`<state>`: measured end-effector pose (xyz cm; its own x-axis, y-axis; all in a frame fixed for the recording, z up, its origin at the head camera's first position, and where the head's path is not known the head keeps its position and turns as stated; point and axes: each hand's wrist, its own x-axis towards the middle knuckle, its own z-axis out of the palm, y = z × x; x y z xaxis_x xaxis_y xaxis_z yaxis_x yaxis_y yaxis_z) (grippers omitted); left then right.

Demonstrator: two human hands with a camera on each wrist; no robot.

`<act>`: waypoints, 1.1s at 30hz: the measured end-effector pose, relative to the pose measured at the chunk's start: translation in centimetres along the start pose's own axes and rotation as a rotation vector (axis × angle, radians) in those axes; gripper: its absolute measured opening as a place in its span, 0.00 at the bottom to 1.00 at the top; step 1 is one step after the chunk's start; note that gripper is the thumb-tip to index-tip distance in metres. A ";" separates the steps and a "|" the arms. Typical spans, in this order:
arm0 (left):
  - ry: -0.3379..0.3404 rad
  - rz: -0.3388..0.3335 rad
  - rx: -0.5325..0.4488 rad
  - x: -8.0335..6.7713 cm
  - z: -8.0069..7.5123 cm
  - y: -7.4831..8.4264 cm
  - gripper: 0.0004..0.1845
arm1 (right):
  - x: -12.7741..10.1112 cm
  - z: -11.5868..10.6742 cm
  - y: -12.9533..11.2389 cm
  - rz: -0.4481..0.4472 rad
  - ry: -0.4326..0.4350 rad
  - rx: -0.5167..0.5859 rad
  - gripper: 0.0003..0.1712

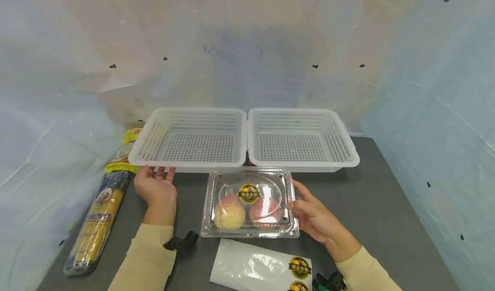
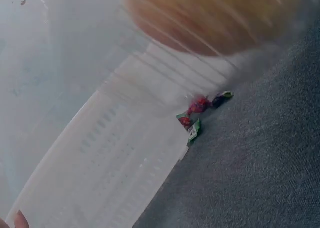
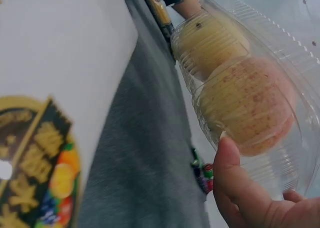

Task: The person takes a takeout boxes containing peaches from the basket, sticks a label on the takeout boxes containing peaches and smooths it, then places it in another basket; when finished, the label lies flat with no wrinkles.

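Observation:
My right hand (image 1: 315,218) grips the right side of a clear plastic clamshell box (image 1: 251,175) above the table. Its thumb presses the box wall in the right wrist view. Two peaches (image 1: 230,212) sit inside, and a round black-and-gold label (image 1: 249,194) is on the lid. My left hand (image 1: 156,190) is at the front edge of the left white basket (image 1: 187,164), palm turned up, with fingers reaching to its rim. The left wrist view shows only fingertips (image 2: 21,220) of this hand. A matching right basket (image 1: 303,164) stands alongside.
A sheet of round labels (image 1: 251,263) lies at the table's front. On the left are a pack of spaghetti (image 1: 96,224) and a yellow food bag (image 1: 120,155). Small wrapped candies (image 2: 199,105) lie by the baskets. Plastic sheeting (image 1: 247,46) rises behind.

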<state>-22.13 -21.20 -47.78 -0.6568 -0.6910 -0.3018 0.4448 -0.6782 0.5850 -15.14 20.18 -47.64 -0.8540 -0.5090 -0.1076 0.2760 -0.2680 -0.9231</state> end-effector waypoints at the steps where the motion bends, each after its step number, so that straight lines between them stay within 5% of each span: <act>1: 0.000 -0.005 -0.005 0.1 0.0 0.0 0.18 | 0.0 0.1 -0.2 -0.006 -0.013 0.004 0.47; 16: 0.018 0.022 0.034 1.2 -0.3 -0.1 0.23 | 3.1 2.5 -4.1 -0.100 -0.045 0.071 0.45; 33: 0.004 0.034 0.052 1.4 -0.2 -0.2 0.21 | 10.9 6.3 -5.4 -0.146 0.180 0.088 0.47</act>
<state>-22.96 -22.07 -48.47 -0.6397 -0.7144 -0.2837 0.4345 -0.6405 0.6332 -23.15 10.91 -41.50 -0.9503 -0.3078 -0.0465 0.1742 -0.4020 -0.8989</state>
